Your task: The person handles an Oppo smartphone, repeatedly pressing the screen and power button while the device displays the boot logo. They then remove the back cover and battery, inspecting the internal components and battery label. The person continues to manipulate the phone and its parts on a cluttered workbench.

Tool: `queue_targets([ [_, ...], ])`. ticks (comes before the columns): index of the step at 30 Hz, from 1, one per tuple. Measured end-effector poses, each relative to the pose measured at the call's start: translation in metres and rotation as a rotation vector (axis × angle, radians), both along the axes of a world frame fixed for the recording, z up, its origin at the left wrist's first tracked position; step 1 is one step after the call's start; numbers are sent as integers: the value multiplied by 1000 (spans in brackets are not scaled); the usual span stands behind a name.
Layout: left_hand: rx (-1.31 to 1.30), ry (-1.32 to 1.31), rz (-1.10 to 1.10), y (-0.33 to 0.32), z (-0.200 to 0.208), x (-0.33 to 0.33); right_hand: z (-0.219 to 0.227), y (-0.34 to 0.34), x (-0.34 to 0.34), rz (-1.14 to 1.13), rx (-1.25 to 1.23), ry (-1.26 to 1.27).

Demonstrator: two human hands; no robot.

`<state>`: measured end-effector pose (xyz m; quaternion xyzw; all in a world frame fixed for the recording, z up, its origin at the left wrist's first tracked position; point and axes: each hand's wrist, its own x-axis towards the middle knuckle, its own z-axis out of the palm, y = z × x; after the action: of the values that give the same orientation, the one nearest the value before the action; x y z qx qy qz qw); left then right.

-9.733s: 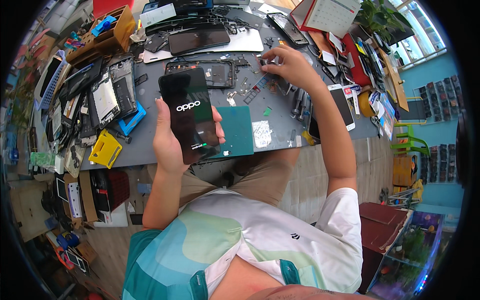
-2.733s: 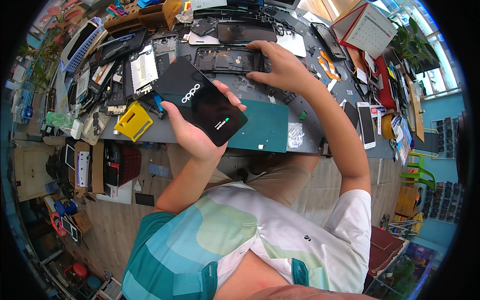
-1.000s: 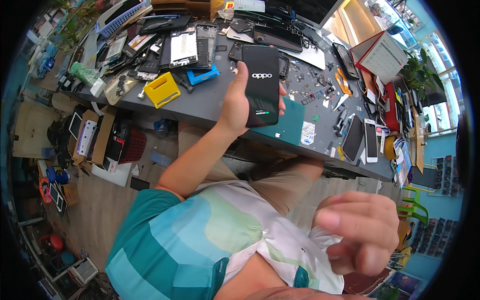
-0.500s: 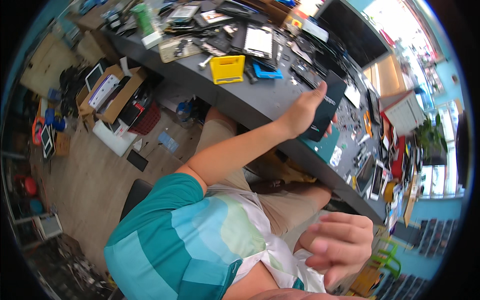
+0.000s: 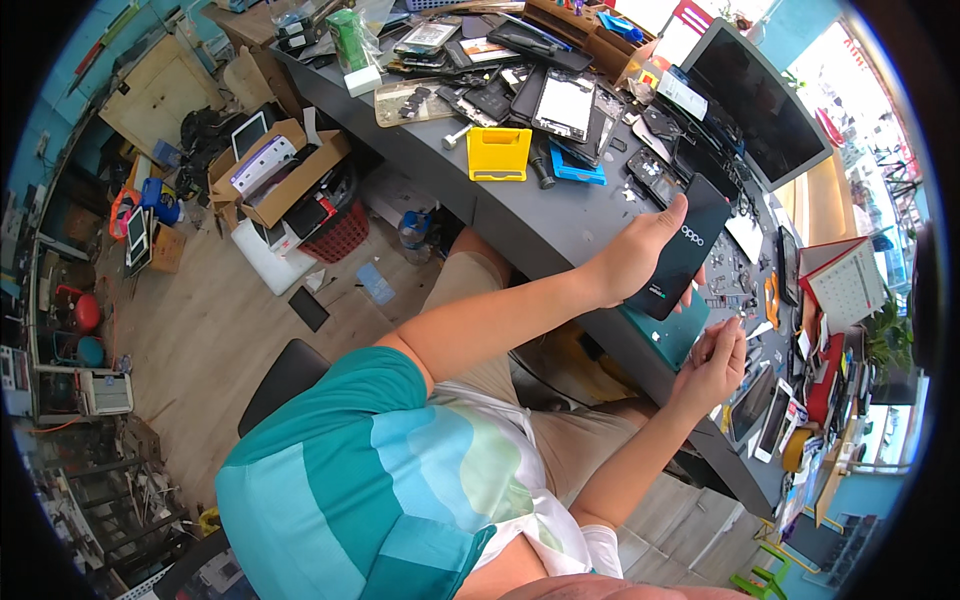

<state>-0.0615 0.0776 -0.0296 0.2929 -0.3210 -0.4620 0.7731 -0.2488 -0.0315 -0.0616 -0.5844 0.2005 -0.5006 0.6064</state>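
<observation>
My left hand (image 5: 632, 262) holds a black smartphone (image 5: 682, 254) by its lower half, its dark back facing up, above the grey workbench (image 5: 530, 225). My right hand (image 5: 712, 362) hovers just below and to the right of the phone, over a teal cutting mat (image 5: 678, 338), fingers pinched together near its corner. Whether a small part sits between the fingertips cannot be told.
Several phone parts, opened phones and tools litter the bench, with a yellow stand (image 5: 499, 154) and a blue holder (image 5: 577, 167) to the left. A dark monitor (image 5: 755, 100) stands behind. Cardboard boxes (image 5: 278, 170) and a red basket (image 5: 336, 228) sit on the wooden floor.
The view has swung left, showing more floor. My left hand still holds the phone, while my right hand has moved from near my body up to the bench beside the phone.
</observation>
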Motion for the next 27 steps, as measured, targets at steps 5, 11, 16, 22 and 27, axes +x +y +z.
queue_targets([
  [5, 0, -19, 20, 2, 2, 0, -3, 3, -2, 13, -5, 70],
  [11, 25, -18, 2, 3, 3, -3, -7, 0, -7, 45, -31, 65],
  [16, 10, -27, -19, 0, -2, -2, -5, 1, -7, 31, -46, 82],
  [22, -3, -25, -28, 2, -3, 0, -2, 3, -7, 51, -38, 98],
  [27, -2, -18, -23, 2, 1, -2, 1, 6, -5, 26, -40, 114],
])
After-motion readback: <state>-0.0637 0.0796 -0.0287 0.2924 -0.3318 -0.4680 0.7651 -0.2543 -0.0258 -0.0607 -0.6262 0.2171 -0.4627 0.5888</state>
